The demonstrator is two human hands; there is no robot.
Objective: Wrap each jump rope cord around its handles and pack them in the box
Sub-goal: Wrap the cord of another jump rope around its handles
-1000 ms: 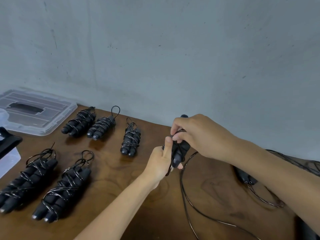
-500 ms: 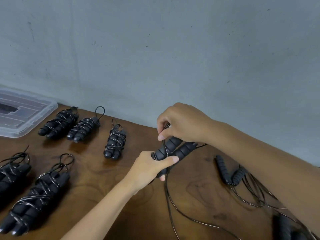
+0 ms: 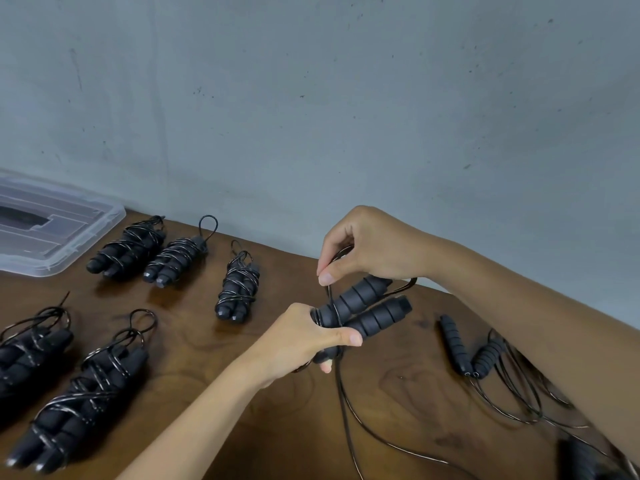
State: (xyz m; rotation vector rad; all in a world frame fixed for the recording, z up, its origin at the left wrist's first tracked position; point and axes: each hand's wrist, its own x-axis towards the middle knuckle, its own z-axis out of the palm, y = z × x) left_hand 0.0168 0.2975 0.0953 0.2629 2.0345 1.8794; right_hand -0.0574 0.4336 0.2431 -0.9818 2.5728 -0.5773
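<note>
My left hand (image 3: 308, 341) grips the near ends of two black ribbed jump rope handles (image 3: 363, 306) held side by side above the table. My right hand (image 3: 367, 247) pinches the thin black cord (image 3: 349, 403) just above those handles; the cord crosses them once and trails down onto the table. Several wrapped jump ropes lie on the left, among them a wrapped rope (image 3: 239, 289) near the middle and another wrapped rope (image 3: 86, 400) at the front left. An unwrapped jump rope (image 3: 464, 351) with loose cord lies on the right, partly under my right forearm.
A clear plastic box lid (image 3: 52, 233) lies at the far left by the grey wall (image 3: 311, 98). The brown wooden table (image 3: 398, 386) ends at that wall. More dark handles show at the bottom right corner, blurred.
The handles have tilted from upright to lying slanted toward the right. My right hand has risen above them with the cord. The view has shifted right.
</note>
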